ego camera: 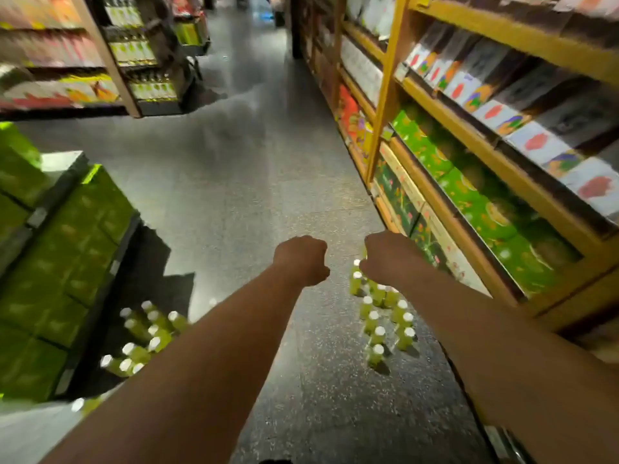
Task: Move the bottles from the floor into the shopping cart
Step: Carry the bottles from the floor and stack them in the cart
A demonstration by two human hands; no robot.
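Note:
Several green bottles with white caps stand in a cluster on the grey floor, right of centre. Another group of green bottles lies on its side in a dark area at lower left; no shopping cart frame shows clearly around them. Both my arms reach forward. My left hand hangs over bare floor with its fingers curled under and nothing visible in it. My right hand is over the far end of the standing cluster, next to a bottle cap. Its fingers are hidden, so a grip cannot be made out.
Yellow wooden shelving with green and white boxes runs along the right side, close to the standing bottles. Stacked green cartons stand at the left. The aisle floor stretches ahead between them, with more shelves at the far left.

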